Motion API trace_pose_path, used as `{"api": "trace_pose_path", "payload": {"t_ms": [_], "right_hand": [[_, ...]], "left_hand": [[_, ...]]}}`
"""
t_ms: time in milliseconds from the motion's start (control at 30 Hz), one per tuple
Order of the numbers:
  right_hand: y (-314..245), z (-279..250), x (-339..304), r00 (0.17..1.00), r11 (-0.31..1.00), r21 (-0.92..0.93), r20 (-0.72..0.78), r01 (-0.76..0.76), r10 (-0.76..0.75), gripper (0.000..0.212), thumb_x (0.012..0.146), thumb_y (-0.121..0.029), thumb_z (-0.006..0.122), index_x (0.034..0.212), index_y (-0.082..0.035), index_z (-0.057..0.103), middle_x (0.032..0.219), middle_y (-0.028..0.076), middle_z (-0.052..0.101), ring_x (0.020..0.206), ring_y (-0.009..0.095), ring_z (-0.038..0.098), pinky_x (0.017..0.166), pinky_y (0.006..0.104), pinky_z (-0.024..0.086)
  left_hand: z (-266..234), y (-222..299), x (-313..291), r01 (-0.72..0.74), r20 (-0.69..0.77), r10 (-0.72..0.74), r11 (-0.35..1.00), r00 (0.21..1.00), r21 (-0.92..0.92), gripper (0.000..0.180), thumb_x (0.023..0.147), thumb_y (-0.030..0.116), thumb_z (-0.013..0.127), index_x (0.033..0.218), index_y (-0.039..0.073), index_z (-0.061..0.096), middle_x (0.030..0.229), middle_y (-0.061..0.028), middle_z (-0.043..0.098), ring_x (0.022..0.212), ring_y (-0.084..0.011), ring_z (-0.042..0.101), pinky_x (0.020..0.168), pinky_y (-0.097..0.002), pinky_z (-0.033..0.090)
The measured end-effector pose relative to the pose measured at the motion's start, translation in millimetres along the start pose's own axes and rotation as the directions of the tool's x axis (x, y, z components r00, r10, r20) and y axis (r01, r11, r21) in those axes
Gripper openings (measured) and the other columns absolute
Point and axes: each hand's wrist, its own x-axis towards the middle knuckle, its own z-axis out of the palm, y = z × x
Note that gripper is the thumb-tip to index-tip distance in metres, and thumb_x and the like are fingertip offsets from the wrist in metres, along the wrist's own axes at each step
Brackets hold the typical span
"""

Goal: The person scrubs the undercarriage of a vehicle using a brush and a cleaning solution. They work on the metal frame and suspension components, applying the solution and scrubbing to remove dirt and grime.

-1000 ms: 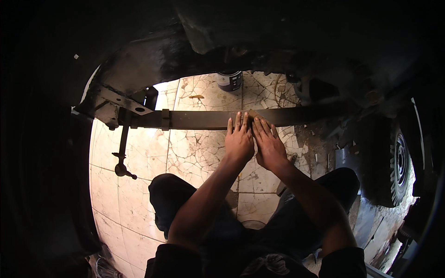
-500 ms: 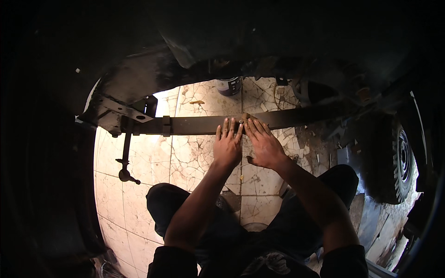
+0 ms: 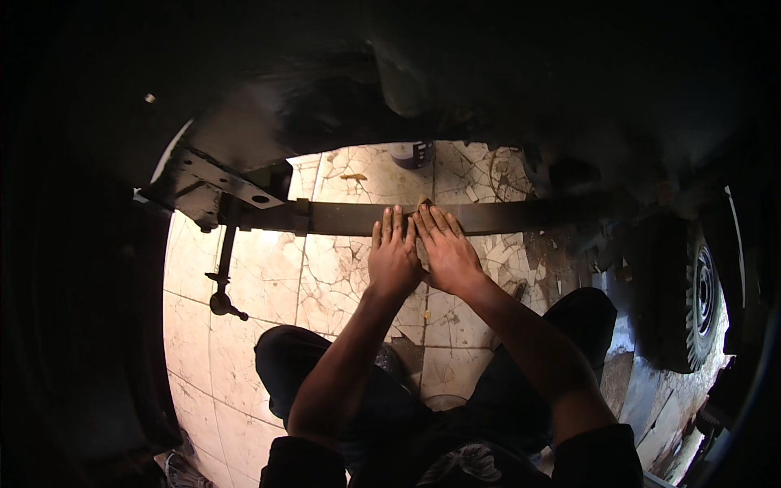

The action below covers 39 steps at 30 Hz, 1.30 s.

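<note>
A long, flat dark metal leaf spring runs crosswise in front of me beneath the vehicle. My left hand lies with its fingers stretched out, their tips on the spring. Right beside it, my right hand also rests flat, fingers straight, on the same bar. A small brown piece, possibly sandpaper, sticks out past the right fingertips; most of it is hidden under the hand. A metal clip wraps the spring to the left of my hands.
A rod with a ball-shaped end hangs at the left below a bracket. Dark bodywork closes in overhead. On the cracked tile floor stands a dark can. A wheel is at the right. My bent knees flank the arms.
My right hand has moved left along the spring, together with the brown piece, and now sits against my left hand. The view has shifted slightly.
</note>
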Motion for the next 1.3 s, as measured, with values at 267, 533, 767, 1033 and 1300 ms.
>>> {"api": "trace_pose_path", "payload": {"t_ms": [267,533,767,1033,1300], "right_hand": [[-3,-10,38,0.998,0.993,0.102,0.014,-0.063,0.062,0.118,0.077,-0.044,0.083,0.163,0.000,0.015,0.169,0.020,0.019,0.158,0.033,0.016,0.129,0.0450,0.014],[0,-17,16,0.999,0.999,0.034,0.045,-0.010,0.008,0.116,0.078,-0.045,0.083,0.161,0.002,0.018,0.169,0.019,0.020,0.157,0.033,0.018,0.129,0.0444,0.015],[8,-21,-25,0.998,0.999,0.047,0.067,-0.018,0.015,0.114,0.078,-0.041,0.084,0.161,0.002,0.018,0.168,0.019,0.022,0.156,0.033,0.020,0.129,0.0446,0.016],[23,-16,-37,0.998,0.999,0.027,0.048,-0.043,0.042,0.110,0.077,-0.035,0.085,0.162,-0.004,0.023,0.167,0.017,0.025,0.156,0.031,0.021,0.128,0.0466,0.019],[23,-25,-34,0.995,0.998,0.031,0.082,-0.053,0.051,0.110,0.075,-0.032,0.088,0.162,-0.008,0.025,0.166,0.018,0.028,0.155,0.033,0.024,0.128,0.0477,0.021]], "left_hand": [[-27,-17,14,0.050,0.064,-0.049,0.999,0.997,-0.013,0.068,0.090,0.028,0.063,0.150,-0.001,0.047,0.165,-0.0282,0.028,0.157,-0.0412,0.020,0.128,-0.0486,0.016],[-14,-33,17,0.048,0.054,-0.047,0.999,0.997,-0.014,0.069,0.085,0.016,0.059,0.152,0.005,0.048,0.164,-0.0288,0.028,0.157,-0.0423,0.019,0.127,-0.0507,0.014],[-2,-8,32,0.015,0.010,-0.015,0.999,1.000,-0.043,0.051,0.099,0.021,0.046,0.149,0.026,0.056,0.165,-0.0282,0.028,0.156,-0.0439,0.019,0.127,-0.0518,0.013],[7,5,35,0.060,0.070,-0.055,0.996,0.996,-0.071,0.043,0.103,0.025,0.041,0.138,0.024,0.067,0.165,-0.0253,0.028,0.157,-0.0422,0.016,0.127,-0.0569,0.006],[-24,-9,24,0.155,0.245,-0.157,0.987,0.957,0.030,0.052,0.095,0.021,0.048,0.144,0.030,0.062,0.169,-0.0240,0.020,0.158,-0.0449,0.010,0.122,-0.0693,0.000]]}}
